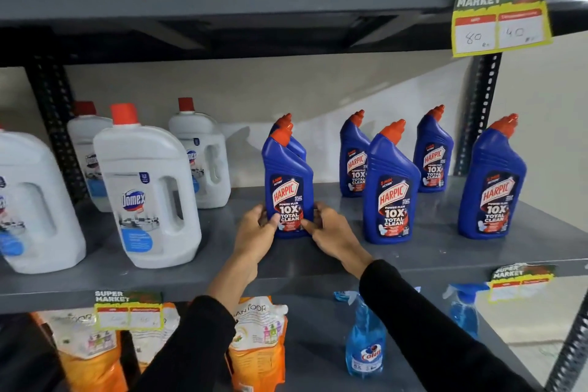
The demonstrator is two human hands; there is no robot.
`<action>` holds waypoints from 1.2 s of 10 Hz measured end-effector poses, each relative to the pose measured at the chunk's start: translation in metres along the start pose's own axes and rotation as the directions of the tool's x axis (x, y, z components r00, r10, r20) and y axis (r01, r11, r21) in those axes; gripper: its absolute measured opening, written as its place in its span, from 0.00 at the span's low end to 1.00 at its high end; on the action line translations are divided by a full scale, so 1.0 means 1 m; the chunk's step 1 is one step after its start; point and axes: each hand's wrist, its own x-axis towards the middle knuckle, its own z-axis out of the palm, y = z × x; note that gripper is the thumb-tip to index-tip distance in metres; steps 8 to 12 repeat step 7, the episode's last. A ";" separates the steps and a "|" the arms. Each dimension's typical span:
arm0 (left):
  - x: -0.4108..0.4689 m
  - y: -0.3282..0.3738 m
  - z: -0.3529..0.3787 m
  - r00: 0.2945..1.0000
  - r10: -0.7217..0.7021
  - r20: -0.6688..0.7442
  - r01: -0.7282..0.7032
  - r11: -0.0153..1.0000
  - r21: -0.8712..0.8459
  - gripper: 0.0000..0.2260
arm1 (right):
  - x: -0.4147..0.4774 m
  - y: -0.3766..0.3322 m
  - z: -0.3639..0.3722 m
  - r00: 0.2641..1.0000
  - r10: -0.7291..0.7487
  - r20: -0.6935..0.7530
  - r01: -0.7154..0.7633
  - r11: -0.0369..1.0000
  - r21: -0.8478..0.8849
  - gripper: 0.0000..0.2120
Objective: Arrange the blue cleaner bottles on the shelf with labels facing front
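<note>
Several blue Harpic cleaner bottles with red caps stand upright on the grey middle shelf (413, 258). My left hand (256, 232) and my right hand (331, 232) both grip the base of the front left bottle (288, 181), whose label faces front. Directly behind it another blue bottle (297, 145) is mostly hidden. To the right stand a front middle bottle (393, 188) and a front right bottle (491, 181), with two more (353, 159) (432, 153) in the back row. Their labels all face front.
White Domex jugs (146, 188) with red caps fill the shelf's left part. Below are orange refill pouches (257, 340) and blue spray bottles (366, 340). Yellow price tags (502, 16) hang on the shelf edges. A perforated upright (480, 111) stands at the right rear.
</note>
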 end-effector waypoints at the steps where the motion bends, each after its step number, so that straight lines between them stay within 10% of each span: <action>1: -0.004 -0.001 -0.002 0.999 0.040 0.009 -0.040 0.999 0.011 0.13 | -0.006 -0.002 -0.002 1.000 -0.008 -0.003 0.007 0.997 -0.073 0.18; 12: -0.036 0.007 -0.011 0.991 0.133 -0.020 -0.129 0.982 0.141 0.20 | -0.047 -0.016 -0.011 0.999 -0.049 -0.002 0.049 0.999 -0.013 0.22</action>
